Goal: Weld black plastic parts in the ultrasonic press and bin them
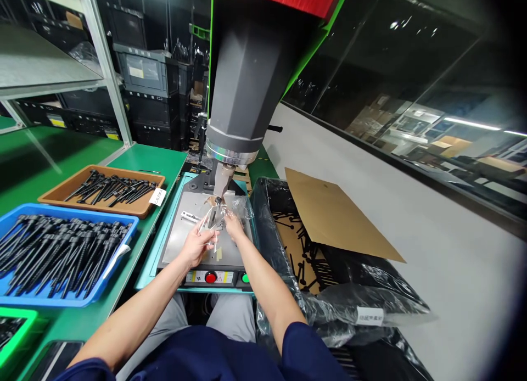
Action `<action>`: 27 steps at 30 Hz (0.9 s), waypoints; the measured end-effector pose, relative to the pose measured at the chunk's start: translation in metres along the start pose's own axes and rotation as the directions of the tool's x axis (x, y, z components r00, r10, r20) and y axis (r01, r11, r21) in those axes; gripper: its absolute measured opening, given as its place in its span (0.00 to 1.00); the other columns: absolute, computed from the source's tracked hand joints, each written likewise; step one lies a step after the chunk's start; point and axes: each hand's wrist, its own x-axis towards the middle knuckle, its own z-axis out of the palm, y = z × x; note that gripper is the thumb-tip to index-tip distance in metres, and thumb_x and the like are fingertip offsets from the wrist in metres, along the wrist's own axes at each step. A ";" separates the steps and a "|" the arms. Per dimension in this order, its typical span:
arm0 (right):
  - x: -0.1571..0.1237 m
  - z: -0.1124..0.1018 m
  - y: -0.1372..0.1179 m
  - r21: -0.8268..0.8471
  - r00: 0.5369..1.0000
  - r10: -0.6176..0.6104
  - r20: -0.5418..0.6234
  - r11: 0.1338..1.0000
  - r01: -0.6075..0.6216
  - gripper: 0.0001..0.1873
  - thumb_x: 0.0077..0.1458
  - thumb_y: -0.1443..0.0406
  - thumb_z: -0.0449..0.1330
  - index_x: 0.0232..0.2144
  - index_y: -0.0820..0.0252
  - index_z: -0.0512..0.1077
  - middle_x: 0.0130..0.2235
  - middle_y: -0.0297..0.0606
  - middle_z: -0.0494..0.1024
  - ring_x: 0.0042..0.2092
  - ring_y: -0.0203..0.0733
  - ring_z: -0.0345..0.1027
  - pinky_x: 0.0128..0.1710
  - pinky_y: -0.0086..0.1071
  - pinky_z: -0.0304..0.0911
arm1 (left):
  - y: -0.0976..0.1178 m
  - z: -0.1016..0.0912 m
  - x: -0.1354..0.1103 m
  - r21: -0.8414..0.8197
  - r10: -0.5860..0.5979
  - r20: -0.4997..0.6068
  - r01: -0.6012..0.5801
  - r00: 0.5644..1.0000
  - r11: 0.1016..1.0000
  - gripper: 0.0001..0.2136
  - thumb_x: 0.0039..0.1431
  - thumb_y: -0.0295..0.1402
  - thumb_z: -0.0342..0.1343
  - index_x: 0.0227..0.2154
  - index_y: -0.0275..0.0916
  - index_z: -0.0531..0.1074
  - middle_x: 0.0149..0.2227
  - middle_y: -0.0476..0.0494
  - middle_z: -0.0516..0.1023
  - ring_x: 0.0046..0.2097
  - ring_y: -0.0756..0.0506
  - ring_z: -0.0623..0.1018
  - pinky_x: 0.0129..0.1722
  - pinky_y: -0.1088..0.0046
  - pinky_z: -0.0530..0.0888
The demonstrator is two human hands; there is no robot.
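My left hand (pixel 200 246) is in front of the press head, its thumb and fingers closed on a thin, clear plastic film (pixel 202 223). My right hand (pixel 233 225) is just right of the metal horn (pixel 223 181), fingers bent inward and closed at the film, which spreads crumpled behind that hand. Under the horn's tip sits a small dark part (pixel 218 201), partly hidden by the film and fingers. Both hands are over the metal plate (pixel 175 244) of the bench machine. A slotted metal bar (pixel 190 217) lies on the plate, left of the hands.
A blue tray (pixel 82 302) and a brown tray (pixel 53 193) of black rod-like parts stand left. Red (pixel 211 277) and green (pixel 246 278) buttons face me. At right, a plastic-lined box (pixel 263 233) holds similar parts under a cardboard sheet (pixel 341 213). The grey machine head (pixel 247 79) hangs overhead.
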 end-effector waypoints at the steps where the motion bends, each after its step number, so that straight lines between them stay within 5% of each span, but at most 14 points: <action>1: -0.006 -0.001 0.002 -0.032 1.000 -0.004 0.000 0.999 0.004 0.09 0.51 0.61 0.61 0.34 0.53 0.79 0.43 0.38 0.80 0.52 0.48 0.67 0.59 0.44 0.55 | -0.001 -0.001 0.001 0.003 -0.003 0.000 0.003 1.000 1.000 0.39 0.47 0.31 0.68 0.62 0.42 0.58 0.34 0.41 0.81 0.28 0.48 0.79 0.20 0.80 0.72; 5: -0.026 -0.009 0.008 -0.105 1.000 -0.020 0.007 0.994 0.020 0.08 0.48 0.67 0.61 0.32 0.56 0.80 0.49 0.41 0.77 0.57 0.49 0.64 0.63 0.43 0.49 | -0.003 -0.004 0.003 0.024 -0.017 0.009 0.017 1.000 1.000 0.37 0.48 0.32 0.67 0.61 0.40 0.58 0.34 0.40 0.81 0.28 0.48 0.79 0.20 0.81 0.72; 21: -0.073 -0.039 0.034 -0.228 0.995 -0.083 -0.063 0.972 0.066 0.15 0.53 0.64 0.55 0.39 0.60 0.78 0.49 0.48 0.76 0.52 0.48 0.70 0.52 0.42 0.67 | -0.014 -0.017 0.000 0.165 -0.147 -0.036 0.150 0.989 0.975 0.33 0.45 0.33 0.70 0.54 0.37 0.63 0.37 0.37 0.81 0.31 0.46 0.81 0.25 0.77 0.76; 27: -0.104 -0.081 0.046 -0.432 0.975 -0.179 -0.135 0.896 0.105 0.18 0.55 0.61 0.54 0.43 0.61 0.76 0.51 0.51 0.74 0.54 0.51 0.68 0.55 0.46 0.65 | -0.021 -0.054 -0.027 0.456 -0.198 -0.111 0.227 0.974 0.861 0.35 0.46 0.39 0.67 0.56 0.32 0.61 0.36 0.36 0.80 0.32 0.44 0.80 0.28 0.71 0.76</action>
